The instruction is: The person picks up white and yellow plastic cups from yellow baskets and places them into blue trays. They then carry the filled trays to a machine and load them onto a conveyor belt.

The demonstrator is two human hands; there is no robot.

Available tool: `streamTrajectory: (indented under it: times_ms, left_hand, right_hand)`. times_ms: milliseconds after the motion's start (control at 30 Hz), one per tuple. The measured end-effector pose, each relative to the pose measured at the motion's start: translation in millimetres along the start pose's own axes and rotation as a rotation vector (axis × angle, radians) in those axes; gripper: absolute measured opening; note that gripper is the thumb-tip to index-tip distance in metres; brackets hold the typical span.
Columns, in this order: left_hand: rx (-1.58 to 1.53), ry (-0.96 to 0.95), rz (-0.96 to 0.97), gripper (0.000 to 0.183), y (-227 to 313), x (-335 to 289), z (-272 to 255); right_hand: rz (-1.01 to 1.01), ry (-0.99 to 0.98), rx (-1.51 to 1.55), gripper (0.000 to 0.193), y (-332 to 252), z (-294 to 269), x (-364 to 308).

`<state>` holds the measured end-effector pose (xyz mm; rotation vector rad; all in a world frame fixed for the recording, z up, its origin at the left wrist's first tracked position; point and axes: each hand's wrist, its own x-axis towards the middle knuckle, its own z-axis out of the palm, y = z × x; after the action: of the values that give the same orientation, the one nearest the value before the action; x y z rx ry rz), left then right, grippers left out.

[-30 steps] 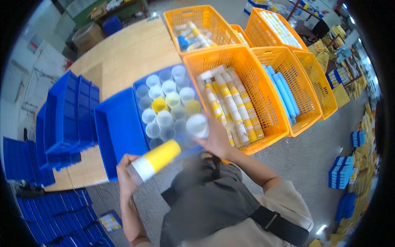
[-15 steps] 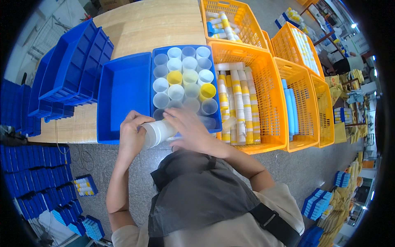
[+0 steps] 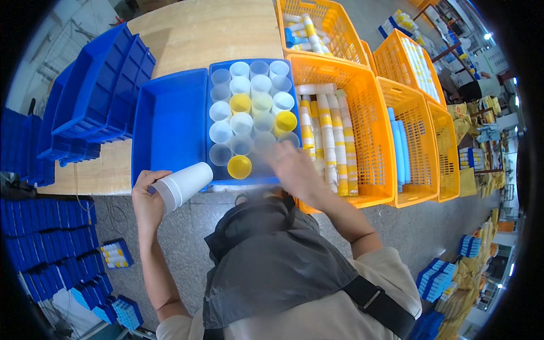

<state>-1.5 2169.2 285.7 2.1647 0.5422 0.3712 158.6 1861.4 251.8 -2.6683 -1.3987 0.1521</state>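
Note:
My left hand is closed round the lower end of a short stack of nested plastic cups, white and translucent. The stack tilts over the near edge of the boxes. My right hand is smeared by motion above the near right part of a blue box; whether it holds a cup cannot be seen. In this box, rows of cups stand with their mouths up, mostly white or translucent. A yellow cup stands in the nearest row, and another yellow cup stands just beyond my right hand.
An empty-looking blue box adjoins on the left, with stacked blue boxes beyond it. Right of the cups, an orange crate holds long white and yellow cup stacks. More orange crates stand farther right. All rest by a wooden table.
My left hand has moved left with the cup stack, away from the filled box. My right hand has left the stack and moved right. The yellow cup in the nearest row now shows.

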Motion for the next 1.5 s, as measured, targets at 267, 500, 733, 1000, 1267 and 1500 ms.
streamTrajectory:
  times_ms: [267, 500, 733, 1000, 1267, 1500]
  left_hand:
    - [-0.042, -0.006, -0.036, 0.037, -14, -2, 6]
    - [-0.15, 0.054, -0.11, 0.025, 7, -3, 21]
    - [-0.09, 0.134, 0.049, 0.021, 29, -16, 26]
    - [-0.171, 0.534, -0.095, 0.014, -3, -45, -63]
    - [-0.258, 0.516, -0.266, 0.018, -33, -70, -25]
    - [-0.317, 0.098, -0.17, 0.043, -28, 11, -4]
  right_hand:
    - [0.044, 0.22, 0.604, 0.065, 31, -21, -4]
    - [-0.206, 0.256, 0.327, 0.098, -20, -2, 15]
    - [-0.478, 0.523, 0.256, 0.061, -60, 1, 56]
    - [0.261, 0.198, 0.949, 0.098, -12, 28, 82]
    - [-0.139, 0.206, 0.291, 0.104, -41, 53, 81]
    - [-0.652, 0.405, 0.303, 0.078, -85, 20, 137]
